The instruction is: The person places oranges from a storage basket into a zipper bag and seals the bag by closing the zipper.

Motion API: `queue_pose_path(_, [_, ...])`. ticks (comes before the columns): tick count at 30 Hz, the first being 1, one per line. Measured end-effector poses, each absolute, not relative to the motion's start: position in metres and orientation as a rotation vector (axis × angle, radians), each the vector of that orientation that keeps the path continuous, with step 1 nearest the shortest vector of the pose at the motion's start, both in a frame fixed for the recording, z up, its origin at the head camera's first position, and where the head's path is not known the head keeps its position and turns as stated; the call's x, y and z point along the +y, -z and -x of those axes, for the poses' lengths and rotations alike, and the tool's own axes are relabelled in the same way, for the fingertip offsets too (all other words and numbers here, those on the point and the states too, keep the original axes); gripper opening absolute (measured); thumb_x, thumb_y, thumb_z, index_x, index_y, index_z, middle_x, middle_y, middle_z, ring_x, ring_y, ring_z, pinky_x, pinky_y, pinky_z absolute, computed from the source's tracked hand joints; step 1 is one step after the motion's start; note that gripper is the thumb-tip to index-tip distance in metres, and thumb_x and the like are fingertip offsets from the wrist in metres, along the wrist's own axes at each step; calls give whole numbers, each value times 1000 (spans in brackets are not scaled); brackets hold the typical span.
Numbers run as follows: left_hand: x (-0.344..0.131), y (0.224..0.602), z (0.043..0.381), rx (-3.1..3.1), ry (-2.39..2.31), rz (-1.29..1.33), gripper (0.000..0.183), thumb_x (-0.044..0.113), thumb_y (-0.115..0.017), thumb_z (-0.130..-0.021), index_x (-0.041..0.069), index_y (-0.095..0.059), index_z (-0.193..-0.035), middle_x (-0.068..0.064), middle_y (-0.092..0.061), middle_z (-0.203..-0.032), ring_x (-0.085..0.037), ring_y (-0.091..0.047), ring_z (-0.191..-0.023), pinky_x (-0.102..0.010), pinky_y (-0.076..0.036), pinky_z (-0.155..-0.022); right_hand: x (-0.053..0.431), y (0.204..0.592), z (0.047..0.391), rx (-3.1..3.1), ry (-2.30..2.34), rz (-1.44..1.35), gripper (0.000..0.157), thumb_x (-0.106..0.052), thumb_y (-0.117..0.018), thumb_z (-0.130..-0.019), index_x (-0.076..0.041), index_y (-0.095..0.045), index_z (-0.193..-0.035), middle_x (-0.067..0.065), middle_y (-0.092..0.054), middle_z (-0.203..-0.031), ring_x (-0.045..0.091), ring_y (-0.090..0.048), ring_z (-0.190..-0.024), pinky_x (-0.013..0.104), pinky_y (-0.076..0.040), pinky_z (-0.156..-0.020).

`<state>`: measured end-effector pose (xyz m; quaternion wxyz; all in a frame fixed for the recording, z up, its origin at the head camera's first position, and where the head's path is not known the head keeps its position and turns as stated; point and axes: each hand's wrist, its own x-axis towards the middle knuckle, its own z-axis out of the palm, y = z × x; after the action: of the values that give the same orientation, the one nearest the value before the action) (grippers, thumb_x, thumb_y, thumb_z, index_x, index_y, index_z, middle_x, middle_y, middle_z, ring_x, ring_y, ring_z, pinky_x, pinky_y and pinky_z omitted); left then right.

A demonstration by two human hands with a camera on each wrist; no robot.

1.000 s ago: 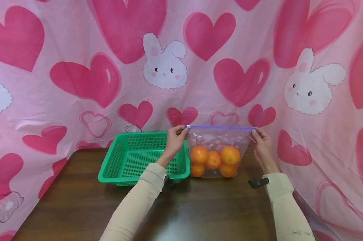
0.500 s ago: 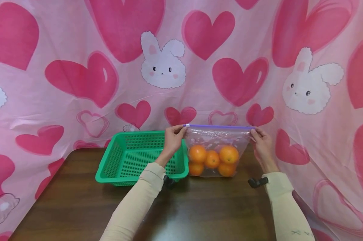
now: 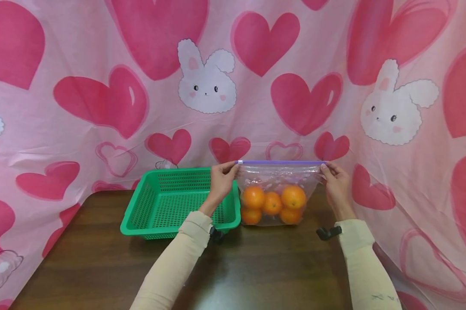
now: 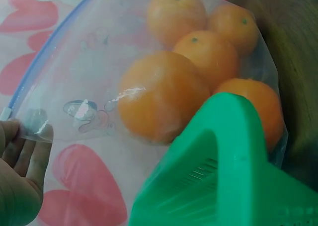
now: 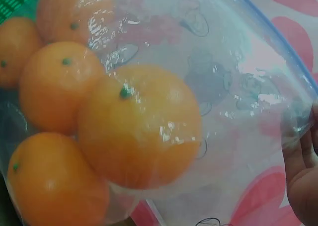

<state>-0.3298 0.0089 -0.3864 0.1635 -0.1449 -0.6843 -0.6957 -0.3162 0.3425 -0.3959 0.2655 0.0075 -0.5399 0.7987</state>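
Observation:
A clear slider zip bag [image 3: 279, 176] with a purple top strip stands upright near the back of the table, its top stretched straight between both hands. Several oranges [image 3: 272, 203] lie in its lower part. My left hand [image 3: 222, 180] pinches the top left corner, right at the white slider [image 3: 240, 162]. The opposite top corner is pinched by my right hand [image 3: 338, 186], thumb toward me. In the left wrist view the fingers [image 4: 39, 161] show through the clear plastic behind that corner. Faint printed drawings mark the bag's film.
Left of the bag, a green plastic basket [image 3: 125, 226] with slotted walls stands on the dark wooden table [image 3: 271, 271]. My left forearm crosses over its near right corner. A pink curtain [image 3: 252, 116] with hearts and rabbits hangs close behind and to the right.
The whole scene has shifted slightly left in the head view. Both hands keep their grip on the bag's corners, and the bag and oranges stay in place.

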Motion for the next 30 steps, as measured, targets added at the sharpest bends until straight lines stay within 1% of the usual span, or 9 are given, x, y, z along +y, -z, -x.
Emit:
queue_pose_path(6, [9, 393, 329, -1916, 1981, 428, 25, 8, -66, -99, -6, -73, -118, -26, -75, -98, -34, -74, -82, -37, -63, -76, 342, 390, 316, -1549, -2123, 42, 10, 1, -67, -95, -3, -72, -103, -1, -70, -80, 10, -68, -67, 20, -60, -67])
queue_pose_path(8, [9, 394, 329, -1903, 1981, 432, 25, 9, -66, -99, -6, -73, -118, -26, -75, -98, -33, -74, -82, -37, -63, -76, 339, 387, 314, -1718, -1938, 9, 18, 0, -69, -93, 1, -70, -111, -1, -70, -88, 8, -67, -76, 17, -59, -74])
queue_pose_path(10, [9, 394, 328, -1895, 1981, 433, 25, 9, -66, -99, -6, -73, -118, -26, -75, -98, -29, -74, -81, -34, -63, -75, 335, 383, 310, -1919, -1650, -69, 33, -1, -74, -89, 2, -67, -121, 3, -71, -103, 10, -65, -91, 18, -55, -88])
queue_pose_path(13, [9, 395, 327, -1883, 1988, 438, 24, 7, -66, -98, -6, -73, -117, -26, -75, -97, -20, -74, -78, -29, -62, -74, 323, 373, 308, -2145, -1142, -285, 57, -5, -83, -80, -2, -62, -133, 13, -65, -126, 22, -57, -116, 36, -47, -106])
queue_pose_path(15, [9, 396, 327, -1867, 2001, 442, 24, 6, -66, -98, -7, -73, -116, -26, -75, -97, -15, -73, -77, -27, -62, -74, 313, 366, 309, -2206, -910, -478, 67, -8, -88, -76, -4, -60, -136, 19, -61, -134, 32, -51, -125, 51, -42, -109])
queue_pose_path(17, [10, 397, 327, -1856, 2009, 447, 23, 6, -66, -98, -7, -74, -116, -25, -75, -96, -12, -72, -76, -25, -62, -73, 302, 358, 312, -2243, -754, -652, 70, -12, -90, -75, -4, -60, -138, 20, -60, -135, 38, -49, -127, 58, -40, -109])
queue_pose_path(23, [14, 398, 326, -1854, 2006, 476, 22, 8, -67, -98, -5, -75, -114, -24, -75, -95, -7, -68, -75, -22, -60, -73, 279, 347, 322, -2327, -513, -879, 60, -19, -86, -82, -5, -62, -135, 17, -66, -128, 37, -54, -119, 57, -40, -108])
queue_pose_path(27, [15, 398, 323, -1839, 2010, 510, 22, 7, -67, -97, -5, -75, -114, -25, -75, -97, -6, -68, -76, -20, -59, -73, 271, 343, 325, -2327, -541, -943, 36, -15, -81, -87, -4, -69, -120, 12, -70, -114, 33, -58, -109, 52, -47, -100])
queue_pose_path(30, [15, 399, 322, -1836, 2002, 535, 22, 6, -68, -97, -6, -75, -114, -26, -74, -100, -6, -68, -79, -21, -59, -74, 268, 342, 326, -2315, -683, -979, 18, -7, -78, -89, -5, -70, -105, 7, -69, -100, 25, -60, -96, 43, -53, -90])
